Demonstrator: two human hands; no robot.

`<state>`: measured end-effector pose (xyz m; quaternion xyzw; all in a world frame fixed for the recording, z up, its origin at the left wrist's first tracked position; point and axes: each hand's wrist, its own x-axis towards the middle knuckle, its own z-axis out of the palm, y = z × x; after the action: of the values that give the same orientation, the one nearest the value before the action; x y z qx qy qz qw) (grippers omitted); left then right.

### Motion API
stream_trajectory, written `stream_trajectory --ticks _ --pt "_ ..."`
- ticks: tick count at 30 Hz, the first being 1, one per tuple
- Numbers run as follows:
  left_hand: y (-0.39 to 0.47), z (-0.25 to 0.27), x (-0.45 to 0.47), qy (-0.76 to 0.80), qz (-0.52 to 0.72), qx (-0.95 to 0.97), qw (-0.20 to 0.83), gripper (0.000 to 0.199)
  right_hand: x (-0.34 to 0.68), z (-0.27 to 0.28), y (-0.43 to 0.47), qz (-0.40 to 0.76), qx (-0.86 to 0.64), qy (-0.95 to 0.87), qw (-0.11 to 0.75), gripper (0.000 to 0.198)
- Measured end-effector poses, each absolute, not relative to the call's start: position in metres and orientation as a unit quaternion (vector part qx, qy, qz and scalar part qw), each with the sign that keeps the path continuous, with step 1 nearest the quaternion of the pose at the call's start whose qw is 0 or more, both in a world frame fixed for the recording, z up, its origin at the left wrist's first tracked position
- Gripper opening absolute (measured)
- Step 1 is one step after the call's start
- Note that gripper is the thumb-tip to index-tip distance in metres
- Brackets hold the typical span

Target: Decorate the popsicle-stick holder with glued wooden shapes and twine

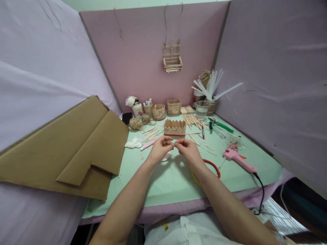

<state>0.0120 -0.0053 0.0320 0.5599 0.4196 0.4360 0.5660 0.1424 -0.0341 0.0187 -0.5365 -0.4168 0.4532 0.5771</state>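
1. I am seeing my left hand (159, 149) and right hand (187, 149) meeting fingertip to fingertip above the counter (173, 182), both pinching something too small to tell.
2. Just beyond them, the small stick box (175, 128) is standing upright.
3. The pink glue gun (238, 159) is lying well right.

No text, label, brand, number or sign can be read anywhere. The white bottle (137, 108) left of the stick box (175, 128) shows reddish marks too small and blurred to make out, and the pens (148, 102) in the cup beside it show nothing legible.
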Motion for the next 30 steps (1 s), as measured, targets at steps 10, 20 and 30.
stream_trajectory --ticks 10,20,30 --pt "-0.007 0.033 0.014 0.442 0.422 0.546 0.573 0.034 0.148 0.020 -0.033 0.475 -0.531 -0.420 0.562 0.015" --pt "-0.008 0.031 0.014 0.440 0.378 0.582 0.570 0.039 0.159 0.026 -0.037 0.458 -0.540 -0.502 0.496 0.016" --pt "-0.002 0.018 0.013 0.474 0.330 0.598 0.556 0.033 0.162 0.025 -0.035 0.461 -0.560 -0.480 0.494 0.018"
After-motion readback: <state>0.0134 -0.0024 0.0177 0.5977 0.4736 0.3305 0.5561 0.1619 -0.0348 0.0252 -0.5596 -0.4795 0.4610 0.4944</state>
